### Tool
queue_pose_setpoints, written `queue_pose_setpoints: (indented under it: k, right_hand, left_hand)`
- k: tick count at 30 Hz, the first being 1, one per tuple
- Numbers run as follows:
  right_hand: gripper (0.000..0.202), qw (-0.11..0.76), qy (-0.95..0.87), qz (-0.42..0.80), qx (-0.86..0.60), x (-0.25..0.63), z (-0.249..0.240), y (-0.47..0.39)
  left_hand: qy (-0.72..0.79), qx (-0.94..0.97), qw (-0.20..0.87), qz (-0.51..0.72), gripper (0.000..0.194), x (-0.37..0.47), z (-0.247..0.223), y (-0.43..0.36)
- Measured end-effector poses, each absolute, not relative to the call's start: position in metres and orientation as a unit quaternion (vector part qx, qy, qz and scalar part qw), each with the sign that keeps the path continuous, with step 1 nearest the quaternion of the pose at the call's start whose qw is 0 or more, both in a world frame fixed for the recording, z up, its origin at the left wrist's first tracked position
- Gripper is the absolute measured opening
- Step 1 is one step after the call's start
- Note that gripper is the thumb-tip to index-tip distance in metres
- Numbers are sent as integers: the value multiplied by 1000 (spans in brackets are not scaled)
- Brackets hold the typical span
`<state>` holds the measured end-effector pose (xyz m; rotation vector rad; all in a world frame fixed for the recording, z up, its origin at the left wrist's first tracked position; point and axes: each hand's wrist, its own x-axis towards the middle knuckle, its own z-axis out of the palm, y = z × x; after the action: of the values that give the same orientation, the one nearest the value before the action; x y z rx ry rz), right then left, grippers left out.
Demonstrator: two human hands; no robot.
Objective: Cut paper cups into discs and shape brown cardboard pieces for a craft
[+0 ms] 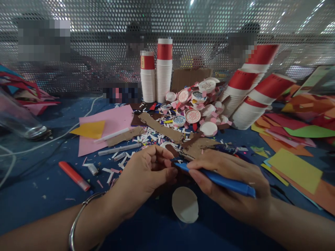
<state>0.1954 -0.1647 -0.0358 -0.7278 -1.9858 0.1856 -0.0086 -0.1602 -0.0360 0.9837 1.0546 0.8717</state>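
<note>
My right hand (230,177) is closed round a blue marker (227,182), its tip pointing left toward the fingers of my left hand. My left hand (149,174) has its thumb and fingertips pinched together beside the marker tip; a small dark piece shows there, too small to make out. Below and between the hands a pale oval disc (185,204) lies flat on the blue table (141,226). Just beyond the fingertips lie torn brown cardboard (200,146) and many small paper scraps.
Paper cup stacks (164,76) stand at the back, with more leaning stacks (251,97) on the right. Decorated round pieces (193,116) are heaped between. Pink paper (104,122), a red marker (74,176) and a clear bottle (23,118) lie left, coloured sheets (295,169) right.
</note>
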Motion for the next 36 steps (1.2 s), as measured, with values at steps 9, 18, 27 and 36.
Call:
queue_pose_setpoints:
  k: [9, 18, 27, 36]
  right_hand:
    - [13, 487, -819, 89, -291, 195, -39, -164]
    - [17, 505, -805, 68, -303, 195, -33, -166]
    - [16, 484, -821, 69, -295, 198, -36, -163]
    - [13, 516, -799, 62, -303, 196, -33, -165]
  left_hand:
    - [472, 488, 630, 377, 35, -10, -35, -160]
    - [466, 486, 631, 385, 32, -10, -35, -159]
    - [465, 484, 623, 402, 31, -9, -35, -160]
    - [472, 463, 631, 406, 30, -9, -36, -159]
